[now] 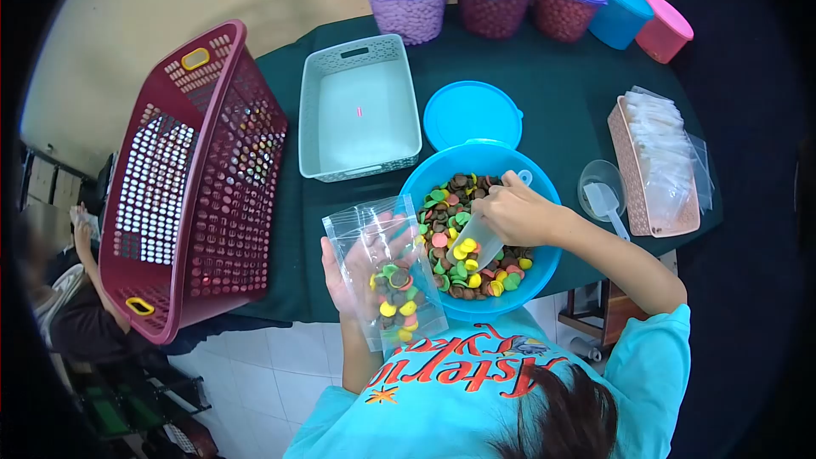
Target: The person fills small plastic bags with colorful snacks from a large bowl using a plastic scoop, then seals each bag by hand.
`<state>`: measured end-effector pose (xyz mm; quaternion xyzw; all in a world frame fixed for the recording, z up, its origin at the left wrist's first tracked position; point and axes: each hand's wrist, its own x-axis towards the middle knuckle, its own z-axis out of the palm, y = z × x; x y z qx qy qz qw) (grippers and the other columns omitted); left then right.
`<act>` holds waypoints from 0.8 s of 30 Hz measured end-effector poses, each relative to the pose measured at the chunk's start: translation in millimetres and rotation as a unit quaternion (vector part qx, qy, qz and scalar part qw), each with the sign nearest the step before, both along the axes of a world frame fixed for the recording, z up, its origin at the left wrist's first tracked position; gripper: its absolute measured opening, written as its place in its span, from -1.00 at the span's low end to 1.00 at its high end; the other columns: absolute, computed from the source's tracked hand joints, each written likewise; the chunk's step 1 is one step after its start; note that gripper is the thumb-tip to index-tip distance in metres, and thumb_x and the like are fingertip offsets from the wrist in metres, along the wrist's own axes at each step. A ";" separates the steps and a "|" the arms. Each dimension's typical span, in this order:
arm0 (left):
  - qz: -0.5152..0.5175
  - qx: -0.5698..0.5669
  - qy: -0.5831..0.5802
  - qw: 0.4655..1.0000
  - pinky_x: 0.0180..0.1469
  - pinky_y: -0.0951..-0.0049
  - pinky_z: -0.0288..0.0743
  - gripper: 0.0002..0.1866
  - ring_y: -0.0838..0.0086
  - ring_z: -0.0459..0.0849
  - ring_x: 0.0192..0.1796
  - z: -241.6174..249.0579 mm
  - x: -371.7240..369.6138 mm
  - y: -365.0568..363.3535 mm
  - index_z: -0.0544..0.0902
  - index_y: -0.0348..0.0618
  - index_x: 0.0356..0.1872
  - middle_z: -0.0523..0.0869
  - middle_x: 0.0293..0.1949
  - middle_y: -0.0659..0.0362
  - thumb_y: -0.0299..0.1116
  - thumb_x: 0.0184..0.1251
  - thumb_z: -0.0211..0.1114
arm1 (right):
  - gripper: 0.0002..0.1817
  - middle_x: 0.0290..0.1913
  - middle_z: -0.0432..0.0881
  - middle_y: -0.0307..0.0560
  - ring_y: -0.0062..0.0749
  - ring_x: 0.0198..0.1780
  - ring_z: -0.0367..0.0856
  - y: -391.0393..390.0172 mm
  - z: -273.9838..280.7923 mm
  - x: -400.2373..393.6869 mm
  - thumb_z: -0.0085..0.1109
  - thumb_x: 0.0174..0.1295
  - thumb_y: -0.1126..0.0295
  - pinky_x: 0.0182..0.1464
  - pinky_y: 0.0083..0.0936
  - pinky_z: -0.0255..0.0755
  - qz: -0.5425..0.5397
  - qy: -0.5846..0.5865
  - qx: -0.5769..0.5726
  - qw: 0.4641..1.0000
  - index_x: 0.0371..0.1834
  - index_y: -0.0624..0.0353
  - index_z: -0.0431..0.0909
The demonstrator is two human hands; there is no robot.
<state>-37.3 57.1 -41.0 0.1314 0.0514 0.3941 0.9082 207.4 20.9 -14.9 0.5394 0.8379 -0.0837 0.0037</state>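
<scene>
My left hand (341, 276) is closed around a clear plastic pouch (357, 246), supporting it from behind. Colourful chip-shaped candies (397, 299) in yellow, green, red and brown lie in the pouch's lower part. Over the large blue tub (551, 268), my right hand (516, 215) grips a translucent scoop (484, 242). The scoop dips among the mixed candies (463, 282) in the tub, and several yellow and green pieces lie at its mouth. My fingers cover most of the scoop's handle. The pouch hangs just left of the tub, its edge overlapping the rim in view.
A round blue lid (473, 117) lies behind the tub, beside a pale rectangular basket (359, 132). At left stands a tall maroon basket (200, 178). A pink basket of packets (654, 161) and a bowl with a scoop (602, 195) are right. Lidded tubs (569, 4) line the back. Another person (85, 306) is far left.
</scene>
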 end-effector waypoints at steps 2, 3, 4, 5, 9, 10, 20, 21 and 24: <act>-0.013 -0.003 -0.016 1.000 0.14 0.10 0.24 -0.10 0.06 0.28 0.20 -3.2 -1.4 6.3 0.04 -0.44 0.20 0.21 0.18 -0.15 0.30 0.16 -0.33 | -0.88 -0.52 0.55 -0.05 -0.29 -0.42 0.49 -0.6 -1.9 0.3 0.03 -0.02 0.45 -0.22 -0.42 0.10 -0.019 0.021 -0.070 0.997 -0.40 0.21 0.49; -0.024 -0.012 -0.026 0.999 0.15 0.02 0.19 -0.13 0.03 0.25 0.21 -4.5 -2.3 9.5 0.02 -0.43 0.21 0.19 0.20 -0.17 0.27 0.19 -0.31 | -0.88 -0.52 0.55 -0.05 -0.29 -0.42 0.49 -0.6 -1.1 0.4 0.03 -0.02 0.45 -0.22 -0.42 0.10 -0.023 0.017 -0.074 0.997 -0.40 0.21 0.49; -0.032 -0.022 -0.036 0.999 0.16 -0.05 0.13 -0.15 0.00 0.22 0.22 -5.7 -2.7 11.7 0.00 -0.42 0.21 0.16 0.21 -0.19 0.24 0.21 -0.29 | -0.86 -0.52 0.54 -0.03 -0.27 -0.41 0.49 -0.7 0.5 0.7 0.01 0.00 0.44 -0.22 -0.41 0.11 -0.026 0.040 -0.102 0.994 -0.38 0.21 0.50; -0.032 -0.026 -0.040 0.998 0.16 -0.05 0.13 -0.15 0.00 0.22 0.22 -5.9 -2.1 13.3 0.00 -0.42 0.21 0.16 0.21 -0.19 0.24 0.21 -0.29 | -0.85 -0.52 0.54 -0.02 -0.26 -0.40 0.49 -0.4 2.3 1.3 -0.01 0.02 0.43 -0.21 -0.41 0.11 -0.028 0.064 -0.131 0.989 -0.36 0.21 0.50; -0.054 -0.022 -0.033 0.998 0.11 -0.11 0.18 -0.16 0.03 0.25 0.21 -5.0 -2.9 18.3 -0.04 -0.42 0.23 0.16 0.21 -0.17 0.23 0.23 -0.35 | -0.83 -0.58 0.54 -0.01 -0.21 -0.42 0.52 3.9 19.1 5.4 -0.03 0.02 0.43 -0.18 -0.36 0.13 -0.022 0.120 -0.176 0.977 -0.37 0.24 0.51; -0.061 -0.007 -0.020 0.998 0.09 -0.12 0.20 -0.17 0.03 0.26 0.21 -4.6 -3.2 19.4 -0.06 -0.41 0.23 0.16 0.21 -0.17 0.23 0.23 -0.37 | -0.83 -0.57 0.54 0.00 -0.19 -0.42 0.51 4.9 30.2 5.1 -0.04 0.02 0.43 -0.16 -0.35 0.14 -0.029 0.115 -0.186 0.975 -0.36 0.24 0.51; -0.051 0.133 0.137 0.980 0.03 0.11 0.35 -0.23 0.12 0.37 0.13 23.9 11.9 1.3 0.06 -0.35 0.21 0.29 0.15 -0.11 0.19 0.26 -0.41 | -0.84 -0.53 0.53 0.02 -0.07 -0.42 0.46 48.7 130.3 22.1 -0.06 0.04 0.42 -0.11 -0.36 0.18 -0.009 0.137 0.023 0.990 -0.39 0.23 0.49; -0.068 0.136 0.123 0.981 0.03 0.19 0.36 -0.27 0.17 0.38 0.11 25.5 14.1 -3.4 0.12 -0.32 0.20 0.30 0.14 -0.07 0.17 0.28 -0.40 | -0.86 -0.49 0.54 0.03 -0.07 -0.39 0.47 54.8 139.6 18.6 -0.05 0.03 0.43 -0.12 -0.37 0.19 -0.030 0.124 0.031 0.991 -0.43 0.23 0.49; -0.045 0.159 0.119 0.979 0.12 0.23 0.25 -0.29 0.19 0.37 0.12 22.0 25.2 -16.7 0.14 -0.28 0.21 0.30 0.15 -0.04 0.16 0.29 -0.39 | -0.87 -0.51 0.54 0.01 -0.14 -0.37 0.50 67.5 145.3 4.5 0.03 -0.03 0.40 -0.13 -0.42 0.19 0.014 0.086 0.106 0.991 -0.50 0.23 0.49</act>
